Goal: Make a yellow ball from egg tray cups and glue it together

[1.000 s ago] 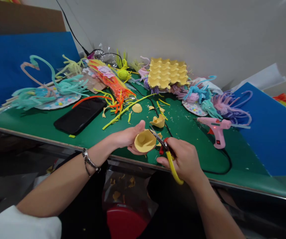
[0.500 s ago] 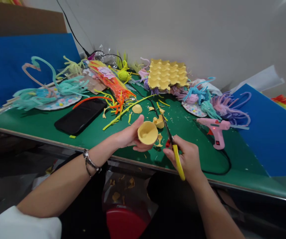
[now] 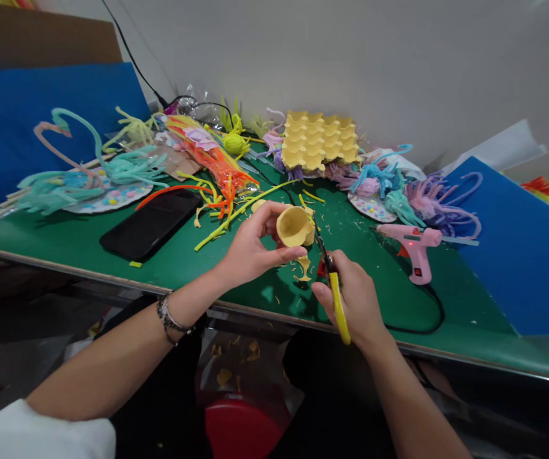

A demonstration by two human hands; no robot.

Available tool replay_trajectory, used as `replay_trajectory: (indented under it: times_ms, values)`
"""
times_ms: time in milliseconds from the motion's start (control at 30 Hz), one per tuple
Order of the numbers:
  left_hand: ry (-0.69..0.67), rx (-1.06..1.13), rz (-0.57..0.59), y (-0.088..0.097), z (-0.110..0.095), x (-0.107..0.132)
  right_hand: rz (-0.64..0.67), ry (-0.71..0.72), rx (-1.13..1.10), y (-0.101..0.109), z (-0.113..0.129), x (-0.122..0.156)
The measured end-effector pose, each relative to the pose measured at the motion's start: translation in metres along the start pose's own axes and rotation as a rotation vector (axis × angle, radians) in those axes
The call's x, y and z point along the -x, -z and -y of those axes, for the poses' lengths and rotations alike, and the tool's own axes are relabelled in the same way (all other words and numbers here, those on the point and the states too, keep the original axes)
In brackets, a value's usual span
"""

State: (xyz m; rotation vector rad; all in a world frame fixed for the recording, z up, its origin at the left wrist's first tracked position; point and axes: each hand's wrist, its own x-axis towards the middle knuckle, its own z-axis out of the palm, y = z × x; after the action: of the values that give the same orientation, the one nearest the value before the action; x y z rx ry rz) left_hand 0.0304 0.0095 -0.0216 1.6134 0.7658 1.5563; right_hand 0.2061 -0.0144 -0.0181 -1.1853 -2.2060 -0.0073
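Observation:
My left hand (image 3: 250, 250) grips a small yellow cardboard cup (image 3: 294, 225) cut from an egg tray, lifted a little above the green table (image 3: 87, 239), its opening turned toward me. My right hand (image 3: 355, 299) is closed round the yellow handles of a pair of scissors (image 3: 331, 280). The blades point up toward the cup's right side and stand close to it. Yellow cardboard scraps (image 3: 303, 266) lie on the table under the cup.
A black phone (image 3: 152, 221) lies left of my hands. A pink glue gun (image 3: 410, 242) with its black cord sits to the right. A yellow egg tray (image 3: 319, 141), pipe-cleaner bundles (image 3: 217, 162), decorated paper plates (image 3: 106, 194) and blue boards (image 3: 518, 248) crowd the back and sides.
My left hand lifted the cup up and away from me and turned it. The scissors came off the cup's rim and swung so their blades point upward; the right hand moved slightly.

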Motion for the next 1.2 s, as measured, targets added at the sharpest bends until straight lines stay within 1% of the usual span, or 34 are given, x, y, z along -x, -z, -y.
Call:
replay_trajectory:
  times_ms: [133, 233, 467, 567, 667, 767, 867, 967, 1033, 1200]
  values:
    - [-0.070, -0.063, 0.036, -0.003, 0.003, 0.002, 0.013, -0.014, 0.029, -0.002, 0.000, 0.000]
    - [-0.071, -0.071, 0.083, -0.005, 0.004, 0.003, 0.024, -0.024, 0.060, -0.004, -0.001, 0.000]
    - [0.013, -0.009, 0.157, -0.007, -0.002, 0.006, -0.019, -0.023, 0.113, -0.005, -0.001, -0.001]
    - [0.111, 0.141, 0.198, -0.008, -0.005, 0.006, -0.038, -0.022, 0.136, -0.006, -0.001, -0.002]
    - [0.241, 0.312, 0.169, -0.010, -0.004, 0.004, -0.038, -0.037, 0.141, -0.007, -0.001, -0.002]
    - [0.314, 0.417, 0.114, -0.011, -0.001, 0.003, -0.020, -0.067, 0.102, -0.007, -0.002, -0.002]
    - [0.344, 0.510, 0.088, -0.011, 0.001, 0.002, -0.014, -0.099, 0.053, -0.006, -0.003, -0.002]
    - [0.386, 0.565, 0.088, -0.010, -0.001, 0.002, -0.008, -0.102, 0.040, -0.005, -0.004, -0.003]
    - [0.403, 0.580, 0.097, -0.009, -0.003, 0.002, -0.008, -0.090, 0.047, -0.005, -0.003, -0.003]
    - [0.383, 0.575, 0.126, -0.008, -0.003, 0.001, -0.019, -0.069, 0.093, -0.006, -0.002, -0.003]
